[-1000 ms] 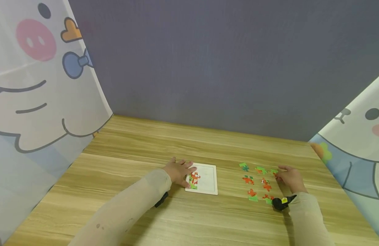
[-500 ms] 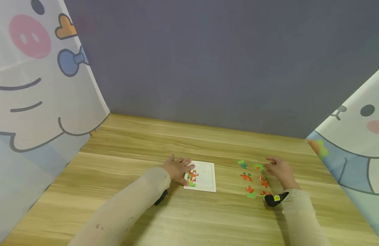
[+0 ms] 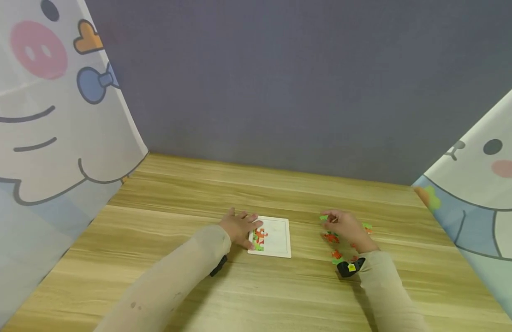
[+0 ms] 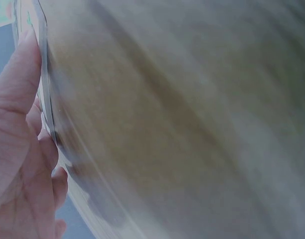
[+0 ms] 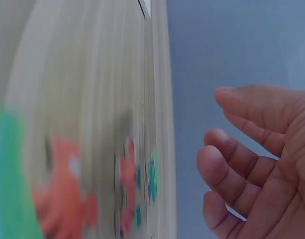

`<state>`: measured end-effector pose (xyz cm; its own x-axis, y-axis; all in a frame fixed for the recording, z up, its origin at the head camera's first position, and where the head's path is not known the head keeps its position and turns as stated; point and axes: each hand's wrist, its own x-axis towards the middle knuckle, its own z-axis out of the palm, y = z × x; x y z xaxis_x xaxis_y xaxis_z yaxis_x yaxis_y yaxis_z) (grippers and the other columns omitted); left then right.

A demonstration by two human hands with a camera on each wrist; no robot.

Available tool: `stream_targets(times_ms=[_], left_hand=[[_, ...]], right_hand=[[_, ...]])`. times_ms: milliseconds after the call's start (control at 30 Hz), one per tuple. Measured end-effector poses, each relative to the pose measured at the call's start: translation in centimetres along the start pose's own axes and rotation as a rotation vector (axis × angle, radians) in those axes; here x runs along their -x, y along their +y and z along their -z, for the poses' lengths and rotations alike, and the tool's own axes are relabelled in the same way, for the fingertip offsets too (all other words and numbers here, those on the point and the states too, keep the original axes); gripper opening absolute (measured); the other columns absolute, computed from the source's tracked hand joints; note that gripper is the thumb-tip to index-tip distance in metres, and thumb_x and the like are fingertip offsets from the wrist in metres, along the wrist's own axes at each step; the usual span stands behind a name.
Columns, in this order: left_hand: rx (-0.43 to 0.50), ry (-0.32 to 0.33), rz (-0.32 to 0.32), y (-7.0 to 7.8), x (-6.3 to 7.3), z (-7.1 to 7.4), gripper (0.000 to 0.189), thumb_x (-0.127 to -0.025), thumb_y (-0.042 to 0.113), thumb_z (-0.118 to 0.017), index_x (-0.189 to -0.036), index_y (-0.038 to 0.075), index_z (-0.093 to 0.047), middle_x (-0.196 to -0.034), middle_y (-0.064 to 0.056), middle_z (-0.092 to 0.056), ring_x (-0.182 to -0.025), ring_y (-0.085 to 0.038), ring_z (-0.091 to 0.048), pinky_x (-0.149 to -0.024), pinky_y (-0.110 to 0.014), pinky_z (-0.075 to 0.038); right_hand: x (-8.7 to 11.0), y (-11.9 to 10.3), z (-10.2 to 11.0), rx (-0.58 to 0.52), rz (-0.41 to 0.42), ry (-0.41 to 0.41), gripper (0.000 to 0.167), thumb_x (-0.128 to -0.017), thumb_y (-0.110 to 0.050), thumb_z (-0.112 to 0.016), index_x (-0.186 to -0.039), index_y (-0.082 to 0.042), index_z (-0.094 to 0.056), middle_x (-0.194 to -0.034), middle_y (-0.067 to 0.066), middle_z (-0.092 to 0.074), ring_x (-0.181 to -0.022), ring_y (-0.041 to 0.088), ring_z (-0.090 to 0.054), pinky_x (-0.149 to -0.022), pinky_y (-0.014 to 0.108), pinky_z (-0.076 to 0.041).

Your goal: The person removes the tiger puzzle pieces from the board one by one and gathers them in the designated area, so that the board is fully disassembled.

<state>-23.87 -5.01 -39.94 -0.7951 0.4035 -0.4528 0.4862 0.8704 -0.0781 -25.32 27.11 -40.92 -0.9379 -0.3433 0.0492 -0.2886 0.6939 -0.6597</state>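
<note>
My left hand (image 3: 238, 229) lies with spread fingers over the left edge of a white square puzzle tray (image 3: 278, 237). Orange and green jigsaw pieces (image 3: 259, 237) fill a strip along the tray's left side. In the left wrist view the thumb (image 4: 24, 74) lies along the tray's edge. Over the loose pieces hovers my right hand (image 3: 347, 227), fingertips close to a green piece (image 3: 324, 217) at the back left of the group. The right wrist view shows thumb and fingers (image 5: 212, 164) apart, with nothing between them. The hand hides part of the group.
Several loose jigsaw pieces lie right of the tray, among them an orange piece (image 3: 332, 238), an orange and green piece (image 3: 336, 256) and a green one (image 3: 367, 227). A grey partition (image 3: 281, 92) stands behind the wooden table (image 3: 189, 184). Cartoon-printed panels flank both sides.
My right hand has moved left from the far right pieces to the back left one, uncovering the right-hand green piece. My left hand has stayed on the tray; the head view has shifted slightly.
</note>
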Motion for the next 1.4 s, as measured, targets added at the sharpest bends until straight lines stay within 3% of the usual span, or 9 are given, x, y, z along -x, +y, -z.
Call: stream_targets(times_ms=[100, 200, 300, 500, 667, 933, 1400], left_hand=[[0.018, 0.007, -0.006, 0.1, 0.0, 0.0, 0.082, -0.084, 0.061, -0.056, -0.153, 0.035, -0.02, -0.159, 0.013, -0.012, -0.145, -0.018, -0.015, -0.115, -0.048, -0.008], [0.026, 0.013, -0.011, 0.3, -0.1, 0.1, 0.082, -0.084, 0.061, -0.057, -0.153, 0.035, -0.02, -0.159, 0.013, -0.012, -0.145, -0.018, -0.015, -0.115, -0.048, -0.008], [0.02, 0.014, -0.012, 0.4, -0.2, 0.2, 0.083, -0.084, 0.061, -0.057, -0.153, 0.035, -0.02, -0.159, 0.013, -0.012, -0.145, -0.018, -0.015, -0.115, -0.048, -0.008], [0.003, 0.014, -0.01, 0.6, -0.3, 0.3, 0.083, -0.084, 0.062, -0.056, -0.153, 0.036, -0.02, -0.158, 0.014, -0.012, -0.145, -0.017, -0.015, -0.116, -0.047, -0.009], [0.006, 0.016, -0.007, 0.6, -0.4, 0.3, 0.084, -0.083, 0.062, -0.056, -0.154, 0.034, -0.019, -0.158, 0.014, -0.011, -0.145, -0.017, -0.015, -0.116, -0.047, -0.009], [-0.007, 0.022, 0.016, 0.5, -0.4, 0.3, 0.085, -0.083, 0.064, -0.056, -0.154, 0.033, -0.021, -0.158, 0.014, -0.014, -0.145, -0.017, -0.016, -0.115, -0.047, -0.011], [-0.019, 0.033, 0.026, 0.1, 0.4, 0.0, 0.084, -0.082, 0.064, -0.056, -0.153, 0.033, -0.024, -0.158, 0.013, -0.017, -0.144, -0.017, -0.019, -0.115, -0.048, -0.013]], right_hand=[[-0.3, -0.6, -0.6, 0.035, 0.055, -0.012, 0.034, -0.089, -0.001, -0.063, -0.121, 0.011, -0.059, -0.085, 0.005, -0.059, -0.053, 0.008, -0.046, -0.045, 0.025, -0.038], [-0.6, -1.2, -1.1, 0.082, 0.089, -0.018, 0.032, -0.089, -0.001, -0.064, -0.118, 0.01, -0.061, -0.084, 0.004, -0.059, -0.045, 0.005, -0.034, -0.042, 0.024, -0.034], [-0.8, -2.0, -1.5, 0.133, 0.098, -0.035, 0.031, -0.088, -0.003, -0.064, -0.117, 0.007, -0.063, -0.082, 0.002, -0.058, -0.043, 0.004, -0.031, -0.041, 0.024, -0.034], [-1.4, -3.6, -2.7, 0.248, 0.144, -0.067, 0.027, -0.086, -0.007, -0.068, -0.111, 0.002, -0.069, -0.078, -0.002, -0.059, -0.049, 0.005, -0.034, -0.048, 0.024, -0.034], [-2.1, -4.6, -4.0, 0.245, 0.19, -0.121, 0.024, -0.085, -0.008, -0.07, -0.108, 0.001, -0.071, -0.079, -0.002, -0.061, -0.058, 0.005, -0.041, -0.056, 0.025, -0.04], [-3.0, -6.4, -6.2, 0.36, 0.301, -0.131, 0.024, -0.081, -0.012, -0.072, -0.103, -0.004, -0.073, -0.069, -0.009, -0.055, -0.053, 0.0, -0.038, -0.052, 0.02, -0.038], [-3.3, -9.7, -9.7, 0.368, 0.159, -0.126, 0.025, -0.086, -0.015, -0.069, -0.107, -0.004, -0.071, -0.064, -0.006, -0.05, -0.056, 0.006, -0.043, -0.05, 0.024, -0.037]])
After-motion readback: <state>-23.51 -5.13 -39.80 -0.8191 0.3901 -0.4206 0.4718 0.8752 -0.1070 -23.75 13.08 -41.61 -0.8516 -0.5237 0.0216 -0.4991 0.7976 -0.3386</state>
